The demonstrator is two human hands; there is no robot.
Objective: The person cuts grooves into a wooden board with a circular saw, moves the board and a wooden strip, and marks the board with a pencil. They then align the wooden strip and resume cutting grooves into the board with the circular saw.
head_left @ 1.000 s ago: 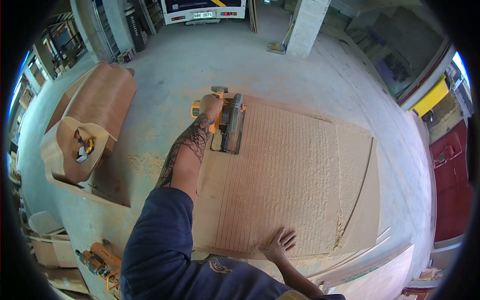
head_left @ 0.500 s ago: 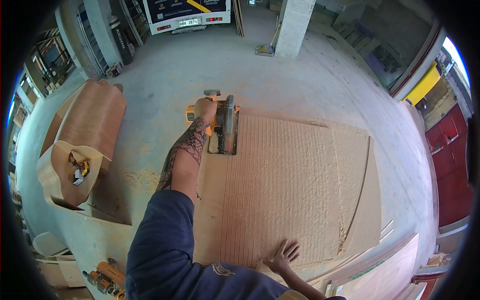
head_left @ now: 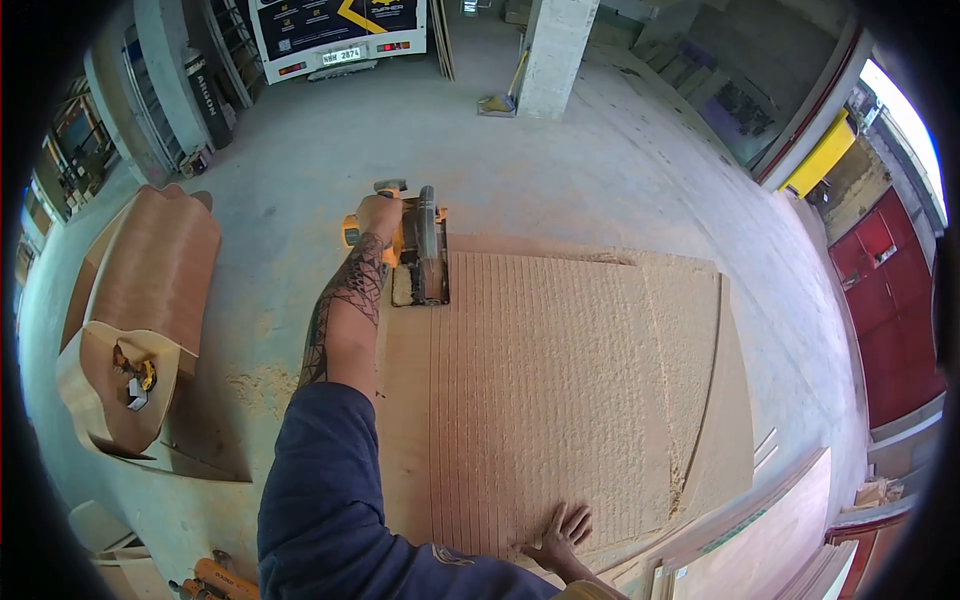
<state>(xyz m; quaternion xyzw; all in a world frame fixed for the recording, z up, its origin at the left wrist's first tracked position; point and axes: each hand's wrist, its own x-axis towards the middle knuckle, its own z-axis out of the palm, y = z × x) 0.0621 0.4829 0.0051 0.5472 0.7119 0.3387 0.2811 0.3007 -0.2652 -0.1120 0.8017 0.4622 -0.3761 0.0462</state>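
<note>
My left hand point(head_left: 379, 217) is closed around the handle of an orange and black circular saw point(head_left: 428, 245), at the end of an outstretched tattooed arm. The saw's base plate rests at the far left edge of a large wooden board point(head_left: 550, 400), partly past its far end. Many parallel grooves run the length of the board, and sawdust covers much of its surface. Near the board's close edge, my right hand point(head_left: 560, 538) lies flat with fingers spread, holding nothing. The blade under the saw is hidden.
A curved plywood piece point(head_left: 160, 260) stands on the left, with small tools inside its hollow end. An orange power tool point(head_left: 222, 578) lies at the bottom left. Sheets of board point(head_left: 750, 540) lean at the lower right. A vehicle point(head_left: 340, 40) and a pillar point(head_left: 555, 60) stand beyond.
The saw has slid a little farther forward, toward the board's far edge. My right hand stays in about the same place on the board. The whole view has shifted slightly.
</note>
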